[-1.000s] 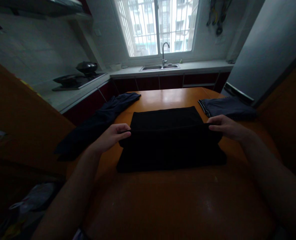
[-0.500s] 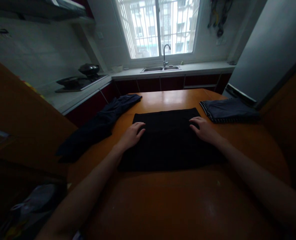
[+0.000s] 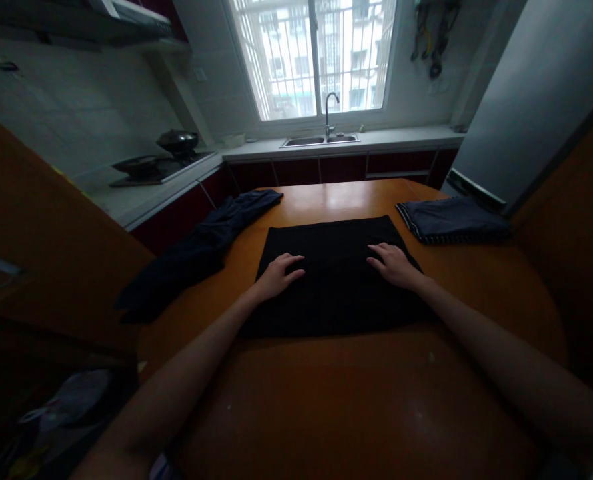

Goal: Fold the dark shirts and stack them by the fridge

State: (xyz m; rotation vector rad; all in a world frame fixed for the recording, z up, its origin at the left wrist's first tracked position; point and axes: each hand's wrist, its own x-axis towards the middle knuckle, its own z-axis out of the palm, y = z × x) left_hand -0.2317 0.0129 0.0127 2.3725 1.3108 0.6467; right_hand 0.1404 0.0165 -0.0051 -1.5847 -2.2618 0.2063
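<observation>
Folded black garment (image 3: 333, 300), flat on desk (image 3: 336, 393); left hand (image 3: 276, 277) and right hand (image 3: 395, 267) atop, thumbs apart from fingers, pinching nothing. Fabric probably soft, light; hold by corners.

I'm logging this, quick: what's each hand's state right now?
Left hand: open, on or just above the flat black rectangular cloth, gripping nothing.
Right hand: open, likewise, gripping nothing.

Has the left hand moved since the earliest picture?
Yes: judged against the sink, the left hand has shifted rightward, toward the middle of the black cloth.
</observation>
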